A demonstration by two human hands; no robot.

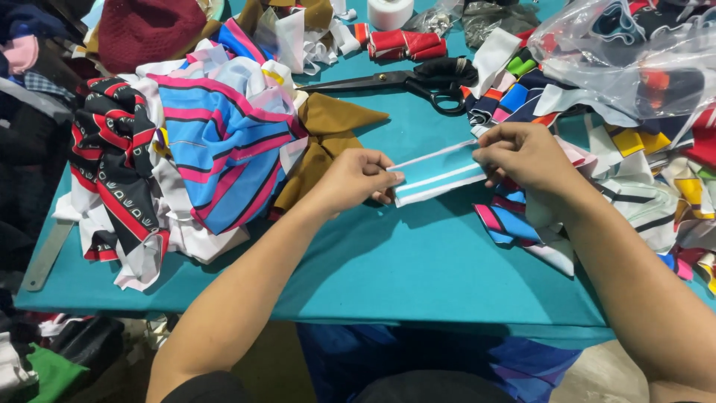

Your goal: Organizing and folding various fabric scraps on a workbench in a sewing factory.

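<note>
Two hands pinching one short strip of turquoise fabric with white stripes [438, 173], held taut just above the teal worktop [388, 261]: left hand [358, 179] closed on one end, right hand [522, 153] closed on the other. Flat, crisp-edged, slightly angled upward to the right. Possible slip from either fingertip grip if pulled harder, or a skewed edge through uneven tension. Easily lost against the like-coloured surface if dropped. Black scissors [418, 80] lying well behind; striped offcuts [224, 142] heaped left, more scraps [649, 186] right.
</note>
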